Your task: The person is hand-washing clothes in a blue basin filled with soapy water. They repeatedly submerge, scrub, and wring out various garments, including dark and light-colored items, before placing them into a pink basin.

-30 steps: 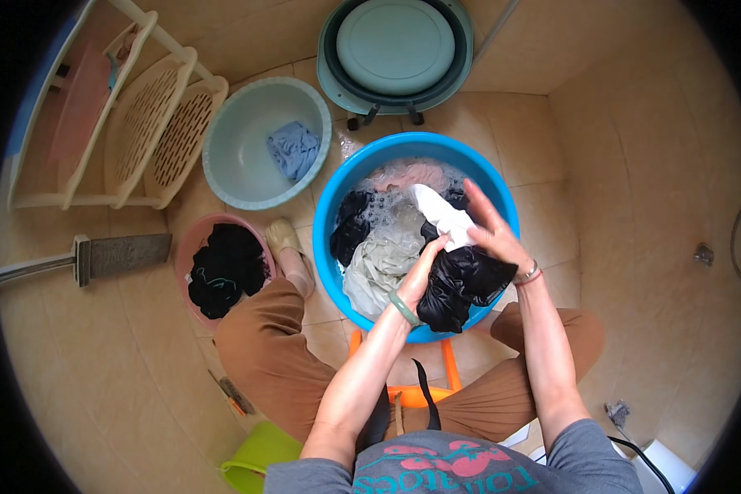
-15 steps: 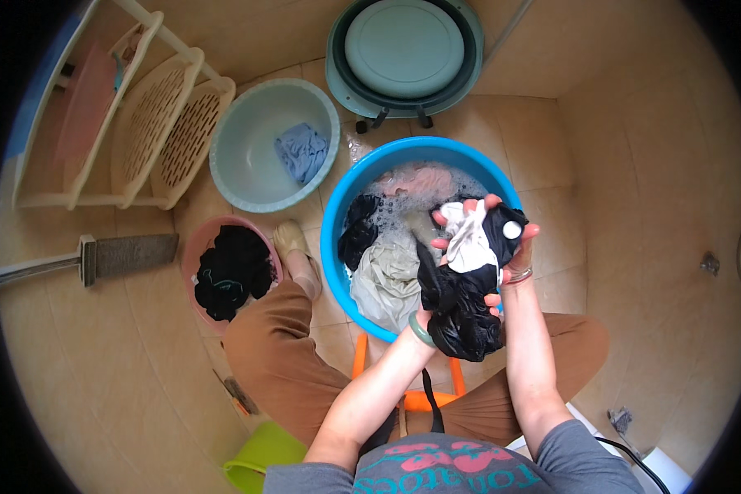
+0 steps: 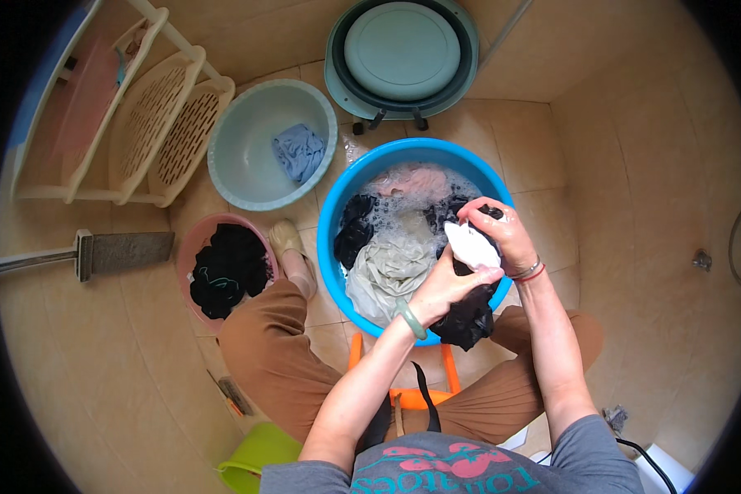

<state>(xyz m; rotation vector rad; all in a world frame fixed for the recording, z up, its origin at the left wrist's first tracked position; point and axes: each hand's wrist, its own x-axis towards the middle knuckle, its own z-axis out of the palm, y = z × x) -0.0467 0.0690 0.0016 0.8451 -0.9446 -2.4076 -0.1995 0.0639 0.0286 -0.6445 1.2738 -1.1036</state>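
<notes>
Above the right side of a blue tub, both my hands hold a wet black garment with a white part. My left hand grips it from below, thumb against the white cloth. At the upper end, my right hand has its fingers bent over the cloth; some fingertips are hidden. The garment's black lower end hangs over the tub's near rim. Foamy water in the tub surrounds a pale grey cloth, a pink cloth and dark cloth.
A pale green basin with a blue cloth stands at the upper left. Below it is a pink basin of dark clothes. A cream rack, folded teal tub, orange stool and lime bucket surround me.
My left hand has come up from beneath the garment to its white part. My right hand has turned over, palm now down, and the white part is folded narrower.
</notes>
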